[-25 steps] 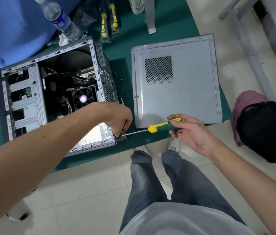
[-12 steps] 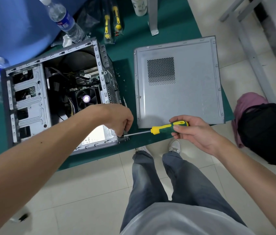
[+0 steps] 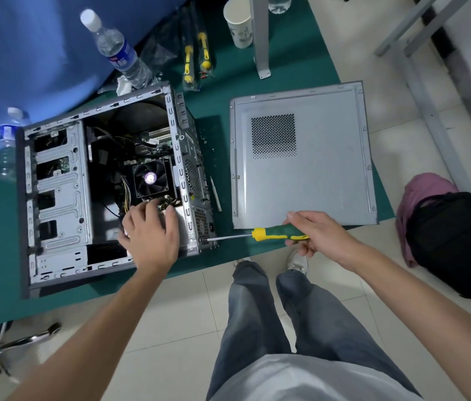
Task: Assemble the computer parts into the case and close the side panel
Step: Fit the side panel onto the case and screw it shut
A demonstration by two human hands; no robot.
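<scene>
The open grey computer case [image 3: 55, 180] lies on its side on the green table [image 3: 219, 82], with the cooler fan [image 3: 150, 178] showing inside. My left hand [image 3: 150, 235] rests flat with spread fingers on the power supply in the case's near right corner, covering most of it. My right hand [image 3: 318, 235] grips the green-and-yellow screwdriver [image 3: 271, 233]; its tip touches the case's rear wall at the lower corner. The detached side panel [image 3: 315, 175] lies flat to the right of the case.
Two water bottles [image 3: 118, 50] [image 3: 7, 146] stand behind and left of the case. Packaged screwdrivers [image 3: 196, 59] and a paper cup [image 3: 240, 21] lie at the back. A black bag [image 3: 456, 241] sits right, beyond the table's near edge. My legs stand below.
My left hand left the case's rear corner by the screwdriver tip and moved inward onto the power supply. The right hand holds the screwdriver at the same corner. The camera moved closer.
</scene>
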